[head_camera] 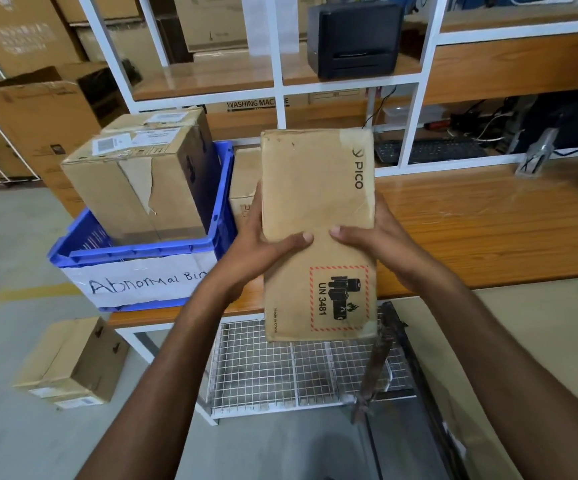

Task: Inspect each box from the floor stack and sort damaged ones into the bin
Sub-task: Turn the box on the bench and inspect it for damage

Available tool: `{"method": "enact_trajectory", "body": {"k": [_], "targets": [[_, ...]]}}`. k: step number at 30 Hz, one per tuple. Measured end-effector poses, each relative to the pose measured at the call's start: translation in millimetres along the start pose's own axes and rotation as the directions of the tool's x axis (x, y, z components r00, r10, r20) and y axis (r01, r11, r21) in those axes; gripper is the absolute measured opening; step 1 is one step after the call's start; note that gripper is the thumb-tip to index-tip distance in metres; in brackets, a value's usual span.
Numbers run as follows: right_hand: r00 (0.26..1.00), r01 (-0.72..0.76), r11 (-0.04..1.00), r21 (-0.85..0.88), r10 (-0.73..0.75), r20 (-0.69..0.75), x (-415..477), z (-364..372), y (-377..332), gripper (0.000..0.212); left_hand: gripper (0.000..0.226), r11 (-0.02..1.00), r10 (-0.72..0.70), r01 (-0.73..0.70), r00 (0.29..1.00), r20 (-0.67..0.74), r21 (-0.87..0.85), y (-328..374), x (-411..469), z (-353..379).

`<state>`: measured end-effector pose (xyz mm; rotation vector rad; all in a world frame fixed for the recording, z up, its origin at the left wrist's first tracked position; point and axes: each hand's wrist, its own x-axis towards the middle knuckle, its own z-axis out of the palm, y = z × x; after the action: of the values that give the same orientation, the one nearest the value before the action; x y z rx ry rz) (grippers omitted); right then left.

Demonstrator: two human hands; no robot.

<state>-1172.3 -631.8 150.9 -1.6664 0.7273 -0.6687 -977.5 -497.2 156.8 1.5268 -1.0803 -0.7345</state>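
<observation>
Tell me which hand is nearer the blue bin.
Left. The left hand grips the held box's left edge, right beside the blue bin. The right hand is across the box, farther away.

Lighting: your view is evenly, fairly brightly lit from overhead. Glare: pale sheen on the wooden worktop (488,216). Shadows: soft, under the table. Blur: slight softness throughout; far cartons hazy. Distortion: the white shelf frame (277,57) leans and bows toward the edges.
</observation>
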Motion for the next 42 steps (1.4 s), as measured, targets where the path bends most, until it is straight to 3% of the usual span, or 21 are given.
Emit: {"method": "enact_trajectory", "body": {"k": [2, 4, 8, 12, 14, 17, 18, 23, 30, 34, 38, 42], "targets": [[0.996, -0.040, 0.999, -0.024, 0.042, 0.081, -7, 1, 10, 0.081, 0.102, 1.000, -0.024, 0.025, 0.997, 0.076, -0.010, -11, -8, -7], [0.998, -0.033, 0.999, -0.031, 0.034, 0.045, -6, 3, 14, 0.077, 0.097, 1.000, -0.003, 0.003, 0.999, 0.050, -0.002, -17, -9, -8], [0.998, -0.011, 0.998, -0.056, 0.007, -0.064, 4, 12, 9, 0.061, 0.089, 1.000, 0.013, -0.012, 0.995, -0.097, 0.011, -21, -3, -1], [0.981, 0.008, 0.992, -0.126, -0.032, -0.189, 10, 20, 8, 0.052, 0.083, 0.996, 0.001, 0.028, 0.944, -0.331, 0.084, -23, 1, 12], [0.988, -0.017, 0.995, -0.100, 0.002, -0.152, 7, 18, 10, 0.056, 0.087, 0.999, 0.005, 0.008, 0.970, -0.243, 0.054, -28, -6, 12], [0.997, -0.059, 0.995, -0.083, 0.055, -0.044, -2, 11, 18, 0.080, 0.106, 1.000, -0.022, 0.020, 0.998, 0.066, 0.023, -34, -22, 1], [0.998, -0.059, 0.995, -0.085, 0.056, -0.041, -4, 10, 18, 0.084, 0.107, 1.000, -0.022, 0.021, 0.994, 0.109, 0.015, -32, -24, -1], [0.995, 0.010, 0.998, -0.067, -0.017, -0.099, -2, 1, -2, 0.091, 0.088, 0.998, 0.070, -0.070, 0.997, -0.012, 0.009, -10, -17, 3], [0.991, 0.014, 0.996, -0.089, -0.026, -0.129, -7, -14, -24, 0.095, 0.078, 0.997, 0.073, -0.073, 0.997, -0.041, -0.002, 7, -19, 14], [0.993, 0.017, 0.998, -0.062, -0.024, -0.118, -22, -20, -29, 0.095, 0.091, 0.999, 0.028, -0.031, 0.996, -0.088, -0.042, 18, -30, 10], [0.998, 0.007, 0.999, -0.041, -0.010, -0.062, -35, -24, -40, 0.090, 0.101, 0.999, 0.004, -0.003, 1.000, 0.012, -0.042, 33, -40, 5], [1.000, 0.009, 0.999, -0.046, -0.009, -0.002, -45, -26, -47, 0.093, 0.087, 0.995, 0.070, -0.075, 0.995, 0.078, 0.068, 43, -49, 13]]}}
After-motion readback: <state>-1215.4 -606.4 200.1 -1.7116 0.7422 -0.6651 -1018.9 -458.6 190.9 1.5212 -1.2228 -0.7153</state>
